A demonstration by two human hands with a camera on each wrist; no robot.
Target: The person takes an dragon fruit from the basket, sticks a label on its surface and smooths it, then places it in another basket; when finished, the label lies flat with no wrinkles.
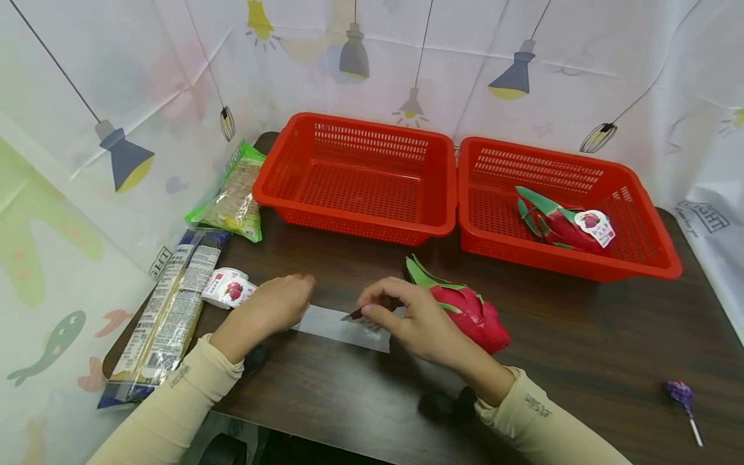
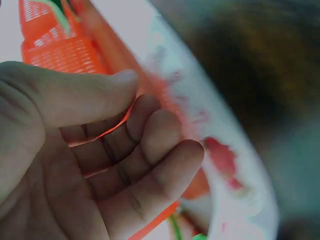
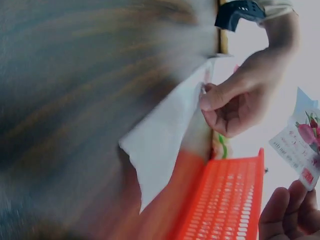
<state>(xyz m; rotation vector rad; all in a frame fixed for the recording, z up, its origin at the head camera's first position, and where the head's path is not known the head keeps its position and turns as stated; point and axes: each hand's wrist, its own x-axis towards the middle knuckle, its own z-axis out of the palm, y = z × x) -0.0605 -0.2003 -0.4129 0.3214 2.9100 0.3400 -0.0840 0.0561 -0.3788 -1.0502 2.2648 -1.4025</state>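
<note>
My right hand pinches a peeled dragon-fruit sticker by its edge, printed with pink fruit and small text. Below it lies a white backing strip, its torn end showing in the right wrist view. My left hand hovers over the strip's other end, fingers loosely curled. Nothing shows between its thumb and fingers in the left wrist view. Left of that hand stands the sticker roll. A dragon fruit, red with green leaves, lies just beyond my right hand.
Two red baskets stand at the back; the right one holds a labelled dragon fruit. On the left are a green-edged bag and a long blue-ended packet. A lollipop lies at far right.
</note>
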